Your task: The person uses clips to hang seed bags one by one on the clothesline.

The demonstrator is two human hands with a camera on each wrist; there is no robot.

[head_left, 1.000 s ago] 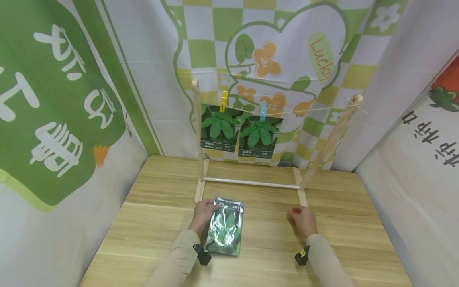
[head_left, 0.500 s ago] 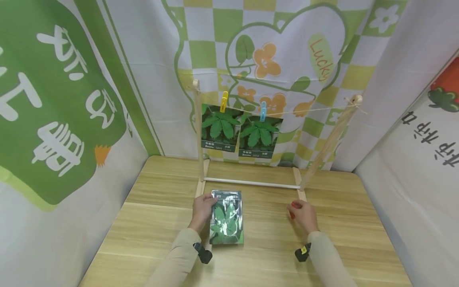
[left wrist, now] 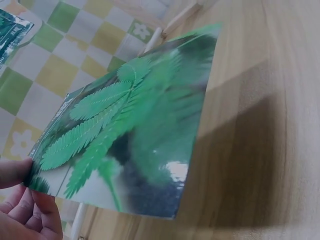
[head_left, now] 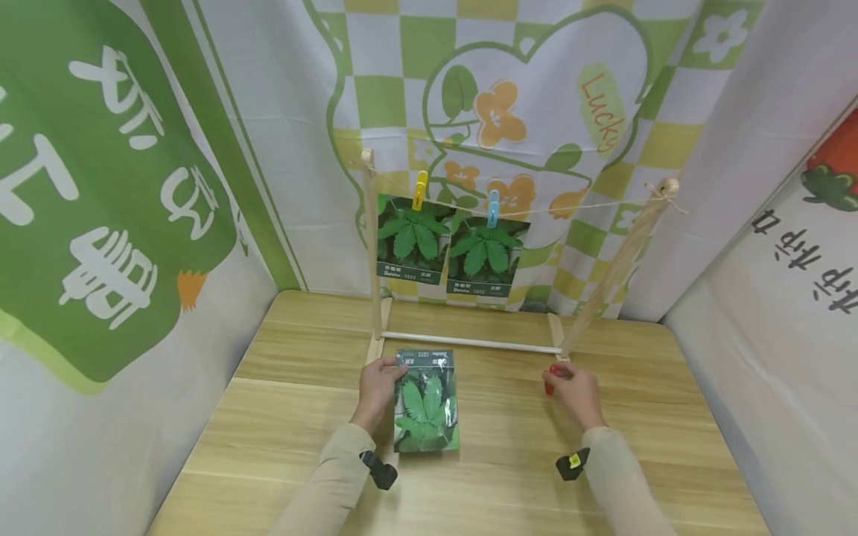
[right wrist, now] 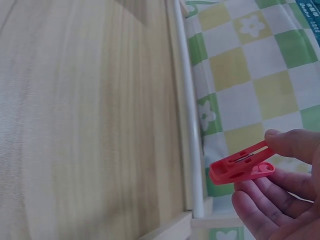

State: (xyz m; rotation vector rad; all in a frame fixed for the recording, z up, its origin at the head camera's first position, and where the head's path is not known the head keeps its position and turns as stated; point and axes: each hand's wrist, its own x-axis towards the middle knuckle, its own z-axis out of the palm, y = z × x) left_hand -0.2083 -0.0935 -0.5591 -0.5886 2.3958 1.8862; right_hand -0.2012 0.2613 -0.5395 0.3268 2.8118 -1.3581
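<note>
My left hand pinches a glossy green seed packet by its far left corner, thumb on top. In the left wrist view the packet is raised off the table, its shadow falling on the wood. A red clothespin is held between thumb and fingers of my right hand, its jaw end pointing away from the palm. Two similar packets hang from a string: the left one under a yellow clothespin, the right one under a blue clothespin.
A wooden frame with a left post, a slanted right post and a white bottom rod stands at the back of the wooden table. The string spans the posts. Printed curtains hang behind.
The packet has shifted slightly away from me and levelled out, its glare fading. My right hand has moved a little forward and right with the red clothespin, which now shows more clearly.
</note>
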